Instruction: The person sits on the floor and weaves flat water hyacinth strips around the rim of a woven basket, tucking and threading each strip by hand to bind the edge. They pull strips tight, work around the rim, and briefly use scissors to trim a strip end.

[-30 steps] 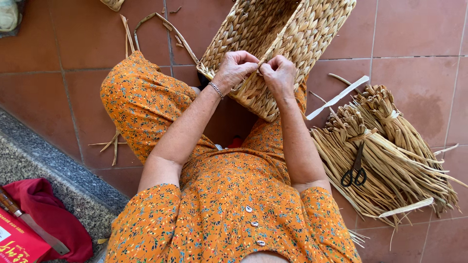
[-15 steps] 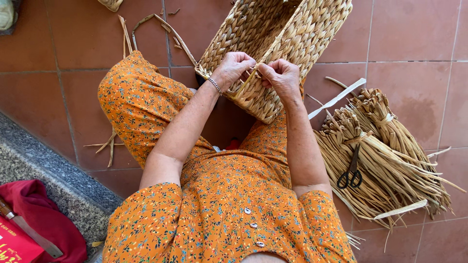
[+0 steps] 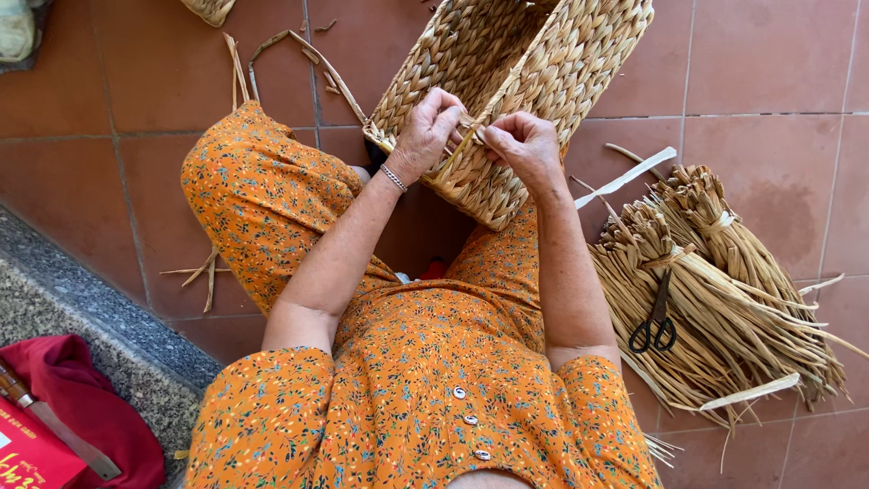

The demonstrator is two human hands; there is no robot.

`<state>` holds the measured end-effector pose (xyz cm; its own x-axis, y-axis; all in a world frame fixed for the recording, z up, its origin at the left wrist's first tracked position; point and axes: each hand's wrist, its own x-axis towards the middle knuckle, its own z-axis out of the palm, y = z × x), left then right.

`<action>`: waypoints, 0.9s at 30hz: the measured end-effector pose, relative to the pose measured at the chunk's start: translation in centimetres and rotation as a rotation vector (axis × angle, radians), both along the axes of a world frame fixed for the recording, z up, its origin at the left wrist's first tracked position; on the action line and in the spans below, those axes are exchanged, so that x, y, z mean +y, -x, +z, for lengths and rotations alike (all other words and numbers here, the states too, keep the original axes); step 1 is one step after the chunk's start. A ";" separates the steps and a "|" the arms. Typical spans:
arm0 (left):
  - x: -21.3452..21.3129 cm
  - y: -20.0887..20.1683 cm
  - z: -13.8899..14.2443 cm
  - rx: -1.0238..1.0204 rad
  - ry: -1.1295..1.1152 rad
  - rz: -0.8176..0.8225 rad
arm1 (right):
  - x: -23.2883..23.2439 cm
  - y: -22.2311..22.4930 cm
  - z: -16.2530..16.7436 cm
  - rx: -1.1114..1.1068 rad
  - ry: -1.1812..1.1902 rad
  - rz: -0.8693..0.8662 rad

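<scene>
A woven straw basket (image 3: pixel 543 63) lies tilted on the tile floor in front of my knees, its rim towards me. My left hand (image 3: pixel 425 131) and my right hand (image 3: pixel 525 145) meet at the basket's near rim. Both pinch a thin straw strand (image 3: pixel 471 136) that runs between them across the rim. A bracelet sits on my left wrist. I sit cross-legged in an orange flowered dress.
Tied bundles of dried straw (image 3: pixel 724 290) lie on the floor to my right, with black scissors (image 3: pixel 656 317) on top. Loose straw strips (image 3: pixel 272 50) lie at upper left. A red cloth (image 3: pixel 81 407) and a stone step (image 3: pixel 90 317) are at lower left.
The view has shifted slightly. My hands stay at the basket rim, working the strand with small finger movements.
</scene>
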<state>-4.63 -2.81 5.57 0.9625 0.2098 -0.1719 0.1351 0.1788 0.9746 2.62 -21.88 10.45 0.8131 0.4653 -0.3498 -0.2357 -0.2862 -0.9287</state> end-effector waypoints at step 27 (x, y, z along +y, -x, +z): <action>-2.8 -0.5 -0.6 -0.329 -0.922 0.046 | -3.8 6.5 0.6 -0.399 0.262 0.010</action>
<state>-4.14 -5.61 4.93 0.9206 0.1659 0.3537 -0.1562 -0.6735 0.7225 -3.91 -25.63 11.05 0.9035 0.4121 -0.1174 0.1292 -0.5231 -0.8425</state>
